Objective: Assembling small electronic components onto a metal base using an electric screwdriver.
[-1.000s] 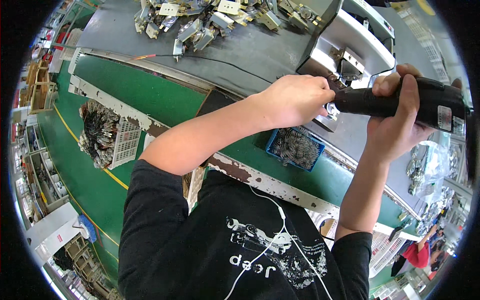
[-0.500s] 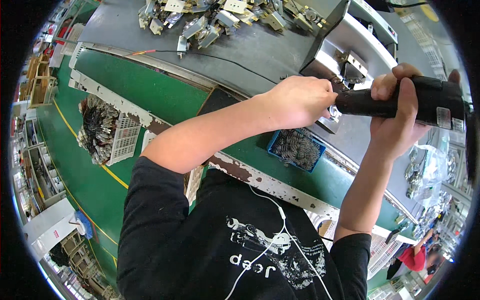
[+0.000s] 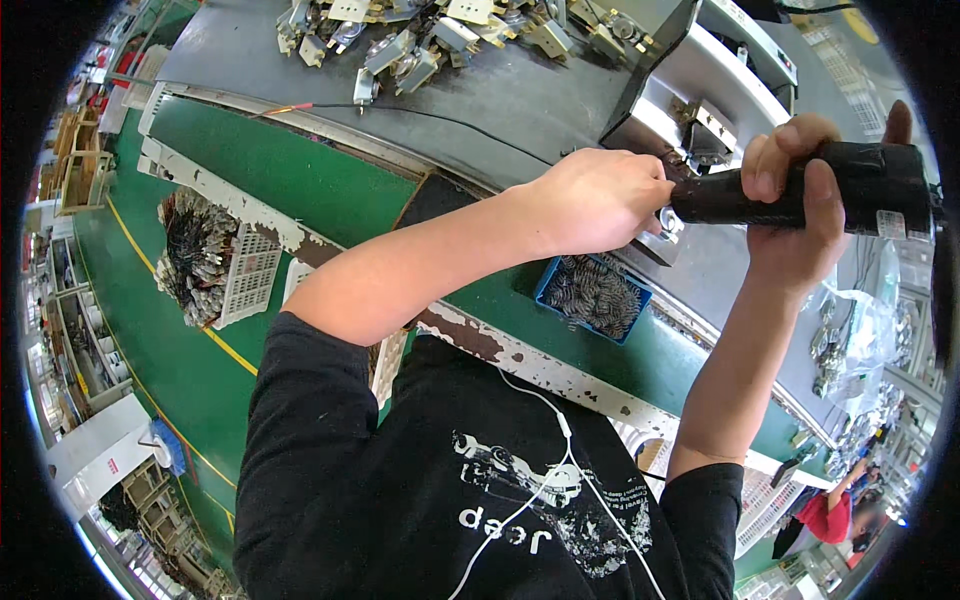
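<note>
My right hand (image 3: 795, 205) is wrapped around a black cylindrical electric screwdriver (image 3: 870, 190), held nearly level with its narrow nose toward the left. At that nose my left hand (image 3: 608, 203) is closed, its fingertips curled; what they grip is hidden. Just beyond both hands stands a shiny metal fixture (image 3: 655, 110) with a small metal part (image 3: 712, 132) in it. Under the left fingers another bit of bright metal shows.
A heap of metal switch-like parts (image 3: 430, 45) lies at the far side of the grey bench (image 3: 250, 50). Below my left hand sits a blue tray (image 3: 595, 300) of springs. A thin black cable (image 3: 450, 122) crosses the bench. At right lies a clear plastic bag (image 3: 860, 340).
The rear of the screwdriver has swung slightly toward the far side, and my right hand has shifted its grip with it. My left hand has stayed nearly still.
</note>
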`<state>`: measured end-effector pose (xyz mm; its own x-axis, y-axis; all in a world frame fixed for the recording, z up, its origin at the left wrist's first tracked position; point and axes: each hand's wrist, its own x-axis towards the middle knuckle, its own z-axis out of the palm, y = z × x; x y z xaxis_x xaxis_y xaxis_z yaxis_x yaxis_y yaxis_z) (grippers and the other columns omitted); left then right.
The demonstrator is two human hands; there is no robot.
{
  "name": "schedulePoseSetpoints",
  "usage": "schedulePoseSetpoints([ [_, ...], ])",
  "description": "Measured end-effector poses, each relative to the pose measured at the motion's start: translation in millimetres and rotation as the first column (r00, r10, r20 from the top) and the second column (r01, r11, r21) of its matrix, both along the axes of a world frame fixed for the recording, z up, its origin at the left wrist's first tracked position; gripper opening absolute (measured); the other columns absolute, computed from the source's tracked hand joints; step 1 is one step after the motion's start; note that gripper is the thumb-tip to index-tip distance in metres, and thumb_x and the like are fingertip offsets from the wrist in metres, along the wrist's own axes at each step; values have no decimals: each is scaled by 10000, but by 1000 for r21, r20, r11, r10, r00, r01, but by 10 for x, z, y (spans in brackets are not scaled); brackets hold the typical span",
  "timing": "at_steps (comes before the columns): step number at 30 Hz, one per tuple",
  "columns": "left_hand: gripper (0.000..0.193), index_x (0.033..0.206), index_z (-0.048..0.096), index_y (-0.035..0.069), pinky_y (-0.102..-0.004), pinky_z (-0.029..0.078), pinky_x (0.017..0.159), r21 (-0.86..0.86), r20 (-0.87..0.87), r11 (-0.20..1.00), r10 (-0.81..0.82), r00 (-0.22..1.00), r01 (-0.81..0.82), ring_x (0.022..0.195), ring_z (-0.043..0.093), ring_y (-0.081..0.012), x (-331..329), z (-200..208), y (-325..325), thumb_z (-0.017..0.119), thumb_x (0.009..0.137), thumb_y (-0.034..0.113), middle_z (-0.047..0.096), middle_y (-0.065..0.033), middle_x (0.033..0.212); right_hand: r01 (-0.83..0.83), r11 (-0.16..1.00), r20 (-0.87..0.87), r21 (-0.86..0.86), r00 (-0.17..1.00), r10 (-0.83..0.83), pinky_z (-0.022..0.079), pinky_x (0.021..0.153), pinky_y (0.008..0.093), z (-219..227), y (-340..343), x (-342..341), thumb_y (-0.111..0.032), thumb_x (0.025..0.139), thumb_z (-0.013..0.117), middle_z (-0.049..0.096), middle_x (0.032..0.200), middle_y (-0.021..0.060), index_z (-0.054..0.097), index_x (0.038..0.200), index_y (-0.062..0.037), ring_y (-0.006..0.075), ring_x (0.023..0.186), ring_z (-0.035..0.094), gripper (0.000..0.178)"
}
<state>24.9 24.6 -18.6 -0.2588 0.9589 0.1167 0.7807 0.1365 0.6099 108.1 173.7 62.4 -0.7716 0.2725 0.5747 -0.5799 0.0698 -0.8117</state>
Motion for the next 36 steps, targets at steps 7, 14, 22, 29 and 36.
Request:
schedulePoseSetpoints([
  [7, 253, 984, 676, 14, -447, 545, 847, -1, -32, 1000, 16, 999, -16, 993, 663, -325, 20, 4, 10, 677, 899, 252, 650, -148, 1022, 354, 935, 53, -9, 934, -353, 505, 616, 360, 19, -168, 30, -23, 937, 608, 660, 929, 195, 209, 1497, -134, 179, 631, 568, 696],
  [14, 233, 973, 678, 17, -446, 547, 825, 55, -24, 998, 14, 1000, -13, 983, 665, -330, 16, -15, 7, 670, 901, 239, 656, -154, 1010, 317, 947, 7, 43, 948, -318, 491, 612, 353, -8, -179, 82, -50, 935, 613, 639, 955, 185, 232, 1495, -122, 179, 637, 559, 680],
  [22, 197, 968, 692, 37, -444, 546, 805, 94, -37, 995, 19, 999, -15, 961, 671, -325, 24, -40, -2, 651, 903, 219, 660, -149, 999, -301, 953, -176, -38, 941, 290, 528, 559, 311, -47, 121, -89, -43, 919, 642, 655, 997, 215, 18, 1579, -138, 189, 635, 609, 913],
  [29, 229, 1007, 691, 57, -427, 535, 866, -6, -32, 1000, 7, 999, -7, 1033, 653, -305, -39, -29, 3, 681, 894, 256, 652, -118, 1052, 353, 935, -5, 31, 936, -353, 524, 623, 368, 14, -261, 67, -17, 939, 620, 660, 1012, 227, 142, 1557, -114, 196, 647, 591, 787],
  [36, 258, 1049, 664, 51, -426, 530, 895, -23, 38, 1000, -4, 999, 5, 1069, 639, -298, -42, 28, -17, 676, 906, 265, 622, -100, 1152, 301, 923, -9, 238, 951, -308, 585, 667, 352, 17, -118, -56, -39, 952, 625, 662, 1112, 272, 177, 1553, -73, 216, 779, 697, 750],
])
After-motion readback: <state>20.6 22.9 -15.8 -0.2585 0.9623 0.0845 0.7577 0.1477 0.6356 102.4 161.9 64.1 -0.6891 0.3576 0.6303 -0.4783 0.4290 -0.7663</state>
